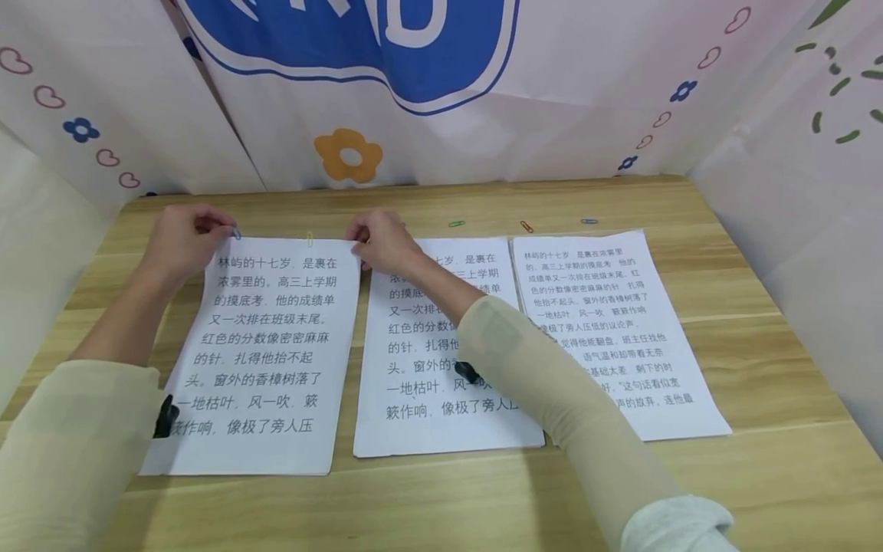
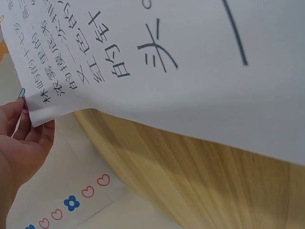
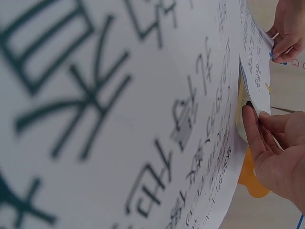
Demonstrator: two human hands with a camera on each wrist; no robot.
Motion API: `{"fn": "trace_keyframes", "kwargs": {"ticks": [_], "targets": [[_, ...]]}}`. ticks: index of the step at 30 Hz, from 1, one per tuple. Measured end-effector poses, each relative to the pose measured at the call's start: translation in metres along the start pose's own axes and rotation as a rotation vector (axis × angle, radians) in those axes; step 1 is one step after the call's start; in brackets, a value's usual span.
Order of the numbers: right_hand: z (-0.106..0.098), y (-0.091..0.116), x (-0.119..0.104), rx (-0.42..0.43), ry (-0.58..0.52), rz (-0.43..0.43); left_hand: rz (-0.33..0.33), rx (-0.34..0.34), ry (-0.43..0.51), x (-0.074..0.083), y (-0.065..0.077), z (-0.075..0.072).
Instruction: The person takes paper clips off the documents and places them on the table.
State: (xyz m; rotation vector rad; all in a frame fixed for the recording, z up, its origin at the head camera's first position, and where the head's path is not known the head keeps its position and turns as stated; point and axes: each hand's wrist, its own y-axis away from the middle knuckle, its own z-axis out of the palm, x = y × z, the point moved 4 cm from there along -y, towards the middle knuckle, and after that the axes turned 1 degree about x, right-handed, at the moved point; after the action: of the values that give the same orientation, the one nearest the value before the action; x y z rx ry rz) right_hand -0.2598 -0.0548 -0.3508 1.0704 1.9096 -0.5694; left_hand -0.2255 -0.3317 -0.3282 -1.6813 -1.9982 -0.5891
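Note:
A left-hand stack of printed sheets (image 1: 269, 345) lies on the table, its top edge between both hands. At its top left corner, the left hand (image 1: 182, 241) pinches a blue paper clip (image 1: 237, 233); in the left wrist view some of its fingers lie behind the paper. The right hand (image 1: 382, 241) pinches the same stack's top right corner between thumb and fingers, as the right wrist view (image 3: 281, 148) also shows. A yellow paper clip (image 1: 310, 239) sits on the top edge between the hands. The right forearm partly covers the middle stack of sheets (image 1: 448, 437).
A third stack of sheets (image 1: 586, 307) lies on the right. Behind the stacks are a green paper clip (image 1: 457, 224), a red paper clip (image 1: 527, 227) and another blue paper clip (image 1: 589, 221). A printed white cloth (image 1: 552, 130) hangs behind the wooden table (image 1: 441, 506).

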Motion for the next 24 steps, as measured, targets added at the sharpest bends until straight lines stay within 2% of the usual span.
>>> {"fn": "trace_keyframes", "kwargs": {"ticks": [10,17,24], "targets": [[-0.0003,-0.0007,0.0017,0.004,-0.005,0.007,0.017,0.007,0.028,0.0015,0.0004,0.0009],[-0.0013,-0.0003,0.0009,0.003,-0.017,0.003,0.04,0.001,0.005,-0.0005,-0.0013,-0.0013],[-0.0006,-0.0003,-0.0003,0.004,-0.027,0.009,0.022,0.007,0.008,-0.0011,-0.0024,-0.0041]]}}
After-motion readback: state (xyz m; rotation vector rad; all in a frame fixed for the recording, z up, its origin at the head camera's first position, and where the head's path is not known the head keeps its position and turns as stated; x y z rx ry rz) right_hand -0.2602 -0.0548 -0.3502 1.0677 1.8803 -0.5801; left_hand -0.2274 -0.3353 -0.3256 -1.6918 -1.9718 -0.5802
